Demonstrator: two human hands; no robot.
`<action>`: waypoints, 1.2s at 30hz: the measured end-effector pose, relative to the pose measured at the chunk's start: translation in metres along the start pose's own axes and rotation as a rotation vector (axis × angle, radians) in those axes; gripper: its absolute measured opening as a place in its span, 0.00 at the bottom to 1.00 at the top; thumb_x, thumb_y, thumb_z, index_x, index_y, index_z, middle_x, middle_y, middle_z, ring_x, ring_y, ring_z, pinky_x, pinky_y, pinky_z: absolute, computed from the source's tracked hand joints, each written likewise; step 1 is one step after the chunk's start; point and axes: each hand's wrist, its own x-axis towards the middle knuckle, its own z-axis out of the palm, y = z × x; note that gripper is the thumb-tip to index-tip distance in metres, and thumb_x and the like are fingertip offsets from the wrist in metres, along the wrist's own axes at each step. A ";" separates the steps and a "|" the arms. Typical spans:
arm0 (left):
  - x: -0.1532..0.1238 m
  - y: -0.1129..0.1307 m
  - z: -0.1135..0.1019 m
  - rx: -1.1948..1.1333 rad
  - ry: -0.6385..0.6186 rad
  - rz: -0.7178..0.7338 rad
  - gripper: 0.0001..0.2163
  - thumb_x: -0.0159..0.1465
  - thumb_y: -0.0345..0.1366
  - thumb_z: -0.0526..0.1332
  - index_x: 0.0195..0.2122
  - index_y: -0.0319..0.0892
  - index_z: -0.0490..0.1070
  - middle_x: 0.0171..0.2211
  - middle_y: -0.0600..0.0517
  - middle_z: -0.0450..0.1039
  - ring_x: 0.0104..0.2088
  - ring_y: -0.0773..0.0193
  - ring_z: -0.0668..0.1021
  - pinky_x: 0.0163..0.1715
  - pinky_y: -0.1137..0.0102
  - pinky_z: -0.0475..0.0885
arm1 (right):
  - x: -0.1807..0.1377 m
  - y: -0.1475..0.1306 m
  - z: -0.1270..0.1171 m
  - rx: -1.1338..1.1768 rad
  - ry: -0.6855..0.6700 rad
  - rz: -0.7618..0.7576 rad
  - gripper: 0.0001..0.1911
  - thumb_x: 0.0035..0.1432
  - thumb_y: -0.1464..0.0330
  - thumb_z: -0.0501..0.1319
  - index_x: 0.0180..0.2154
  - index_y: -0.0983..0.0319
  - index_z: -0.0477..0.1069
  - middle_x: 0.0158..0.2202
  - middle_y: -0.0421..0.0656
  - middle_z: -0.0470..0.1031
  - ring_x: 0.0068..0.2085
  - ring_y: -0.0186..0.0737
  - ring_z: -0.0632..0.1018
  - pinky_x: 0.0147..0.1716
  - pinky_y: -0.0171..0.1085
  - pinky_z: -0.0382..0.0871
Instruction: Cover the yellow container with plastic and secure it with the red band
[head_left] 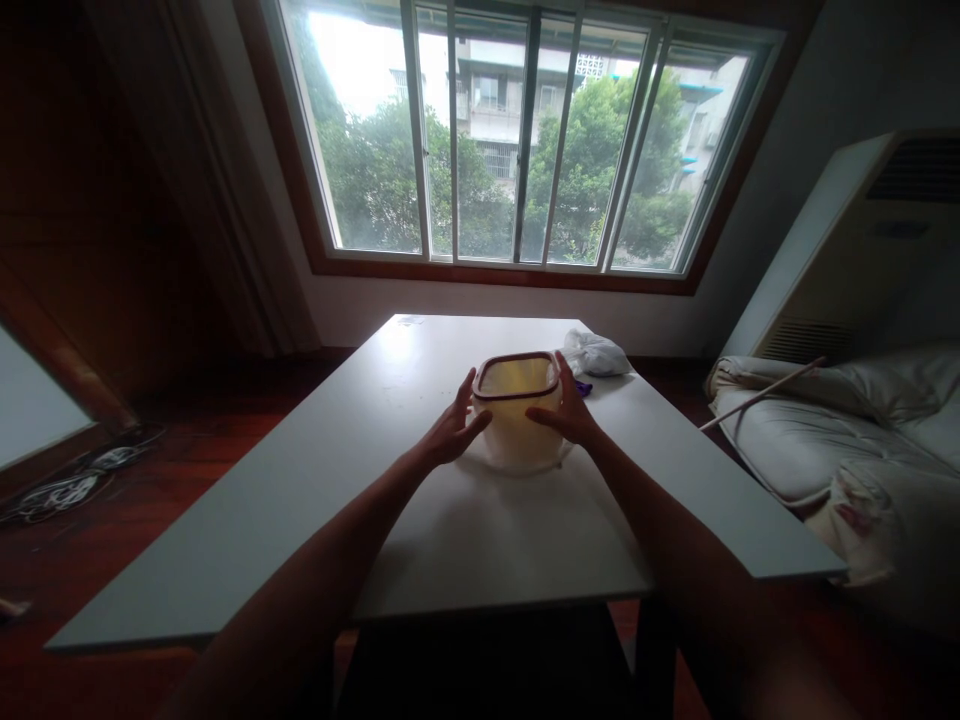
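A pale yellow, see-through trash bin (517, 438) with a brown rim stands upright on the white table (300, 520), its mouth facing up. My left hand (454, 425) is at the bin's left side, fingers along the wall and thumb towards the front. On the opposite side, my right hand (568, 405) has its fingers near the rim and its thumb across the front. Both hands hold the bin between them. Just behind my right hand lie a crumpled white plastic bag (596, 354) and a small purple item (583, 388) of unclear kind.
A sofa (795, 430) with a thin stick (757, 395) lying across it stands to the right, before a tall floor air conditioner (832, 240). Coiled cables (67, 490) lie on the floor at left. Beyond the table's far edge is a window (487, 150).
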 end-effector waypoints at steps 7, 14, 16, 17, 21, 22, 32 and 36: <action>-0.004 0.000 0.007 0.179 -0.157 -0.041 0.40 0.68 0.56 0.52 0.73 0.49 0.31 0.68 0.37 0.56 0.62 0.46 0.70 0.59 0.47 0.66 | 0.020 0.032 -0.055 -0.203 0.414 -0.012 0.67 0.43 0.42 0.69 0.70 0.62 0.35 0.69 0.58 0.53 0.67 0.56 0.61 0.65 0.56 0.57; -0.008 -0.001 0.007 0.271 -0.341 -0.181 0.39 0.67 0.61 0.50 0.72 0.47 0.40 0.64 0.41 0.64 0.62 0.48 0.70 0.59 0.53 0.67 | 0.015 0.089 -0.117 -0.548 0.836 0.161 0.63 0.42 0.40 0.65 0.68 0.68 0.45 0.65 0.62 0.56 0.67 0.62 0.59 0.65 0.57 0.54; -0.009 -0.002 0.007 0.289 -0.367 -0.193 0.38 0.66 0.62 0.50 0.72 0.48 0.43 0.63 0.42 0.66 0.60 0.48 0.72 0.58 0.54 0.67 | 0.011 0.100 -0.125 -0.617 0.889 0.223 0.64 0.41 0.39 0.64 0.68 0.70 0.45 0.65 0.64 0.56 0.66 0.64 0.60 0.65 0.57 0.55; -0.009 -0.002 0.007 0.297 -0.376 -0.192 0.38 0.66 0.62 0.50 0.72 0.48 0.44 0.63 0.42 0.67 0.59 0.49 0.73 0.57 0.55 0.68 | 0.010 0.104 -0.127 -0.641 0.901 0.238 0.65 0.41 0.38 0.64 0.68 0.71 0.44 0.65 0.65 0.56 0.66 0.65 0.60 0.65 0.58 0.55; -0.009 -0.007 0.008 0.317 -0.370 -0.156 0.37 0.66 0.62 0.50 0.71 0.47 0.49 0.59 0.42 0.71 0.55 0.49 0.75 0.54 0.56 0.70 | 0.008 0.110 -0.127 -0.700 0.901 0.245 0.68 0.41 0.37 0.64 0.68 0.75 0.42 0.65 0.67 0.56 0.64 0.66 0.61 0.64 0.56 0.56; -0.008 -0.009 0.008 0.324 -0.364 -0.148 0.37 0.65 0.62 0.50 0.70 0.47 0.50 0.58 0.42 0.72 0.54 0.49 0.76 0.54 0.56 0.70 | 0.008 0.110 -0.125 -0.711 0.893 0.257 0.69 0.41 0.37 0.64 0.68 0.75 0.41 0.65 0.68 0.56 0.64 0.67 0.61 0.63 0.55 0.56; -0.008 -0.021 0.010 0.321 -0.345 -0.104 0.36 0.64 0.63 0.52 0.68 0.47 0.56 0.56 0.43 0.74 0.54 0.49 0.76 0.53 0.57 0.70 | 0.009 0.094 -0.120 -0.726 0.828 0.336 0.71 0.41 0.36 0.62 0.68 0.76 0.35 0.65 0.71 0.52 0.65 0.71 0.58 0.62 0.59 0.56; -0.009 -0.017 0.009 0.333 -0.354 -0.109 0.35 0.65 0.63 0.51 0.68 0.47 0.57 0.56 0.43 0.73 0.55 0.48 0.75 0.54 0.56 0.70 | 0.009 0.096 -0.118 -0.720 0.833 0.355 0.73 0.38 0.36 0.64 0.68 0.77 0.37 0.64 0.71 0.55 0.64 0.71 0.61 0.61 0.59 0.58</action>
